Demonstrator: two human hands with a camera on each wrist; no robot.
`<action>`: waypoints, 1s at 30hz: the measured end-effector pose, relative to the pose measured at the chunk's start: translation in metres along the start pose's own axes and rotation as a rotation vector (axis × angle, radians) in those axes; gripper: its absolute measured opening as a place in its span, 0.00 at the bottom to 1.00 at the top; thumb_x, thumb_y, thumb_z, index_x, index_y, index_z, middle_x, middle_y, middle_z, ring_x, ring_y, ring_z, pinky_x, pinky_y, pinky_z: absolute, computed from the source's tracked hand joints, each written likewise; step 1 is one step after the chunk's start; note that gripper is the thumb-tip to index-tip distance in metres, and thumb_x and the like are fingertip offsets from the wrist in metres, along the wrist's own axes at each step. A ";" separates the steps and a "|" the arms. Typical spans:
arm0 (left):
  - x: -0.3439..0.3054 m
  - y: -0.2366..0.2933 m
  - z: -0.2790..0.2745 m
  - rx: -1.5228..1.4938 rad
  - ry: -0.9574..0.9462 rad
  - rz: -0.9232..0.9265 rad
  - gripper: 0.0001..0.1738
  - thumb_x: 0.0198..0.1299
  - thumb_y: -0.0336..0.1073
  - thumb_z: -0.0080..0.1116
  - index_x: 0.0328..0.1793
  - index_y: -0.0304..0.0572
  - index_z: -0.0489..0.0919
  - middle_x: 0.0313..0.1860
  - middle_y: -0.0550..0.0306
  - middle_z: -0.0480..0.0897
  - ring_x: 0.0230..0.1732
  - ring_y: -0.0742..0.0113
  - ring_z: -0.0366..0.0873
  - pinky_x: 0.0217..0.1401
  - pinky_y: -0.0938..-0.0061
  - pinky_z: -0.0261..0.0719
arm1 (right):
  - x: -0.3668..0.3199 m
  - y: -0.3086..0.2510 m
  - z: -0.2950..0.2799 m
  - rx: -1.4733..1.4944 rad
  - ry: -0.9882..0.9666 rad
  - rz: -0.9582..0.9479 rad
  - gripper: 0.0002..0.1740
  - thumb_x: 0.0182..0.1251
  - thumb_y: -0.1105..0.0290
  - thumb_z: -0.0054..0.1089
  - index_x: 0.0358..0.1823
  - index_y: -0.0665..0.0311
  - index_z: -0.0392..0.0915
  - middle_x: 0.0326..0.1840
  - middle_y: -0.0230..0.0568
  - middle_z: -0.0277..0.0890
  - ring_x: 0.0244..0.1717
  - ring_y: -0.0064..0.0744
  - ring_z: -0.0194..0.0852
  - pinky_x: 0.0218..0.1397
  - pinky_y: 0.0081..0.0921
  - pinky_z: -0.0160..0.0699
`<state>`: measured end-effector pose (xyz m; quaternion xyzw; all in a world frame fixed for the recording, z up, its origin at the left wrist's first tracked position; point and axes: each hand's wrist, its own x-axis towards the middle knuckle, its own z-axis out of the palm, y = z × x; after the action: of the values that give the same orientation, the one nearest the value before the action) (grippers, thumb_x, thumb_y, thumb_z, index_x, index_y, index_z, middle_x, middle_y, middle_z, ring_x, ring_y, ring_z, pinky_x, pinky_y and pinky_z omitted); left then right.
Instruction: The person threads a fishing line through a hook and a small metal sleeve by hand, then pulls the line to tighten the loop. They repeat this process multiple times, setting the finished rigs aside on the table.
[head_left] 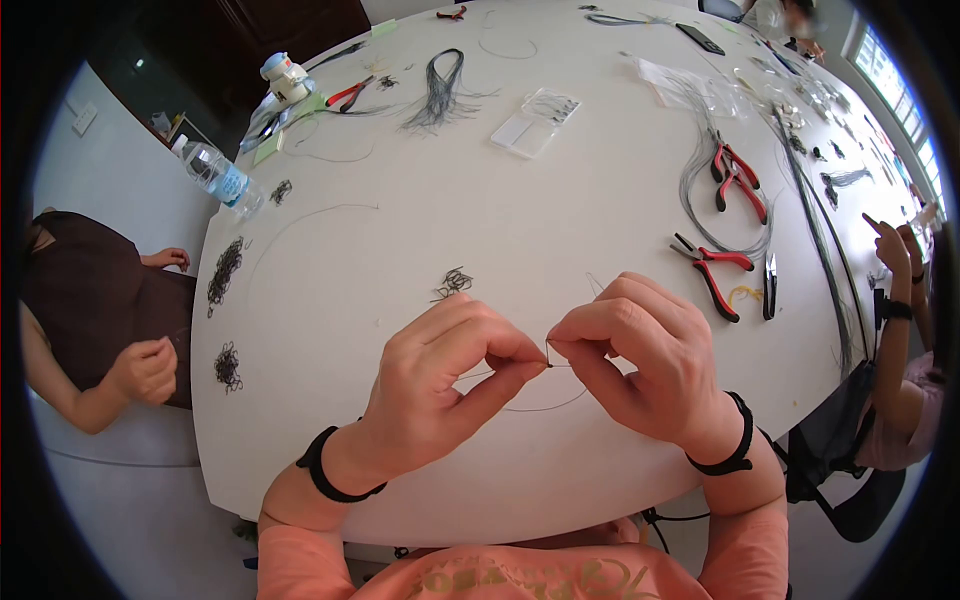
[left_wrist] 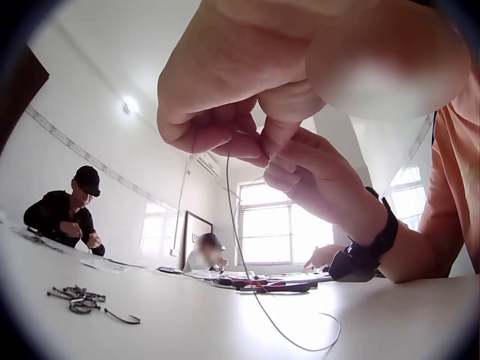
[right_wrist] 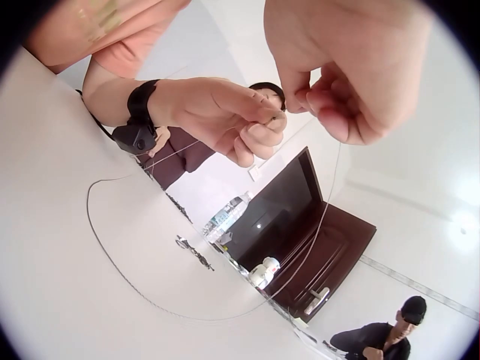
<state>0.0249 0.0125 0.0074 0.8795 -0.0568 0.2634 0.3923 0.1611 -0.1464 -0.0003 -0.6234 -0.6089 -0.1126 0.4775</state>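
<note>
In the head view my left hand (head_left: 435,380) pinches a small dark piece (head_left: 547,365) between thumb and index finger; its exact shape is too small to tell. Close beside it, the right hand (head_left: 640,360) pinches a thin line by its thumb and index fingertips. That line (left_wrist: 244,259) hangs below the fingers in a long curve in the left wrist view, and its loop (right_wrist: 112,259) spreads widely in the right wrist view. A small pile of dark hooks (head_left: 455,282) lies on the table just beyond the left hand.
Red-handled pliers (head_left: 722,270) lie on the white table (head_left: 330,290) beyond the right hand, with coiled lines (head_left: 690,190) behind. Dark hook piles (head_left: 226,275) and a water bottle (head_left: 218,177) are along the left edge. A clear box (head_left: 535,123) stands farther back. People sit on both sides.
</note>
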 end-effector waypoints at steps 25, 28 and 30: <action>-0.010 0.000 0.003 -0.264 0.147 -0.206 0.03 0.62 0.26 0.66 0.37 0.41 0.81 0.34 0.64 0.83 0.32 0.74 0.75 0.35 0.76 0.68 | -0.007 -0.011 0.017 0.148 0.060 0.222 0.09 0.53 0.83 0.68 0.30 0.63 0.78 0.20 0.30 0.71 0.19 0.24 0.70 0.20 0.23 0.67; -0.009 0.000 0.003 -0.272 0.140 -0.217 0.03 0.62 0.26 0.65 0.37 0.41 0.81 0.34 0.65 0.83 0.32 0.74 0.74 0.35 0.77 0.68 | -0.006 -0.008 0.014 0.139 0.116 0.232 0.09 0.53 0.83 0.68 0.30 0.62 0.78 0.20 0.30 0.70 0.18 0.24 0.68 0.20 0.23 0.65; -0.009 0.000 0.002 -0.290 0.118 -0.239 0.03 0.63 0.26 0.65 0.37 0.41 0.81 0.34 0.65 0.83 0.32 0.75 0.74 0.35 0.77 0.68 | -0.004 -0.009 0.010 0.163 0.116 0.259 0.09 0.53 0.83 0.68 0.31 0.62 0.79 0.20 0.30 0.69 0.18 0.23 0.68 0.20 0.22 0.64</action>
<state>0.0177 0.0099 0.0018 0.7973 0.0337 0.2552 0.5459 0.1481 -0.1436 -0.0040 -0.6483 -0.5019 -0.0363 0.5714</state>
